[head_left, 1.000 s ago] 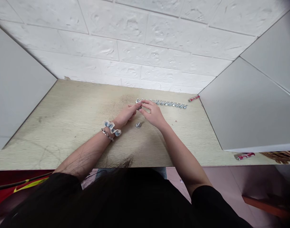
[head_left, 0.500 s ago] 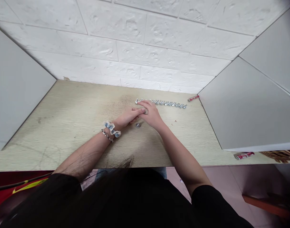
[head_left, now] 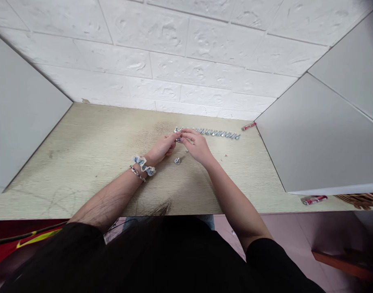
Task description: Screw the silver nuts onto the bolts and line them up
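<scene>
The grip of the left hand [head_left: 164,148] and that of the right hand [head_left: 199,147] close together on a small metal fastener [head_left: 178,139], partly hidden by the fingers. From it, a loose fastener [head_left: 177,161] stands at six o'clock on the worktop [head_left: 113,154], and a row of similar fasteners [head_left: 218,133] runs toward three o'clock, a red cylinder [head_left: 249,126] lying just beyond its end.

pale tabletop [head_left: 113,142], metal pieces [head_left: 218,133], red tubes [head_left: 315,200]
</scene>
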Motion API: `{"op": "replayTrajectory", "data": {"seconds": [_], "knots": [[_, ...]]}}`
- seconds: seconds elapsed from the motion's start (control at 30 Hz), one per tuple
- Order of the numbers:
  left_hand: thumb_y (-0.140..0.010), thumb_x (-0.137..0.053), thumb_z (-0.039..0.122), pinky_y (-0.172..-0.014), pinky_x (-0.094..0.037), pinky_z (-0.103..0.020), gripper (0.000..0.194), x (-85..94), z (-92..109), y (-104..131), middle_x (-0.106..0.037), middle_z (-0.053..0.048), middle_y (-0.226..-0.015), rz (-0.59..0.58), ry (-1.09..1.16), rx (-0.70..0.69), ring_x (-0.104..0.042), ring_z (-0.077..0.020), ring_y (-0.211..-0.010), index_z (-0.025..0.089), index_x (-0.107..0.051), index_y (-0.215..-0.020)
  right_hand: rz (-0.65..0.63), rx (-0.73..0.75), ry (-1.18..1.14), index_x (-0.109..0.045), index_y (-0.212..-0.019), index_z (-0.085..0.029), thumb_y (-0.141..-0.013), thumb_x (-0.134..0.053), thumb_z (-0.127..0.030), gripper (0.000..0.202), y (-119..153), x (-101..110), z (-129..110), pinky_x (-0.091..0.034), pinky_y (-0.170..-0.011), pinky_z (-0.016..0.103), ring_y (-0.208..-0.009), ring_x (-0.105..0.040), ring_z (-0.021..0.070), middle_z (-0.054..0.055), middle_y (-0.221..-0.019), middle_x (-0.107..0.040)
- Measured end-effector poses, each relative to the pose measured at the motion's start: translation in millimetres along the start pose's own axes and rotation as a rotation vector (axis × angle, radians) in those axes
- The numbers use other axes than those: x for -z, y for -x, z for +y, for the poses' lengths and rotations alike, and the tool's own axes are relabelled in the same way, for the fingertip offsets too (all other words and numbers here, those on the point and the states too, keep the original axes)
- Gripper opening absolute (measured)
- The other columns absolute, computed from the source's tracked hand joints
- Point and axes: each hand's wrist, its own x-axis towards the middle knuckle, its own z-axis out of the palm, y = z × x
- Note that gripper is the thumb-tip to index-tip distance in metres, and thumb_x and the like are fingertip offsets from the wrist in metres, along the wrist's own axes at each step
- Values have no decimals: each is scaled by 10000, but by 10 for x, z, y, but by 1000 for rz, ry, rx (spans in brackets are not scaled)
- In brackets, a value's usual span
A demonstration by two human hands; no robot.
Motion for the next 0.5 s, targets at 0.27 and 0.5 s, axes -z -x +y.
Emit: {"op": "replayTrajectory", "data": {"seconds": [0.27, 0.5], "knots": [[-799, -532, 561, -363, -105, -204, 461, 5, -8, -3, -245, 85, -443, -21, -7, 14, -174, -31, -362, 181, -379, -588, 45, -75, -75, -676, -769, -222, -757, -627, -246, 56, 1, 22, -9, -445, -923, 387, -1022, -588, 189, 18, -999, -666], [-805, -523, 565, -364, -107, -208, 475, 9, 15, 15, -253, 82, -447, -91, -30, -11, -179, -28, -361, 183, -366, -570, 11, -55, -51, -709, -895, -224, -717, -692, -283, 188, 0, 32, -6, -445, -948, 385, -1040, -593, 198, 32, -1049, -670]]}}
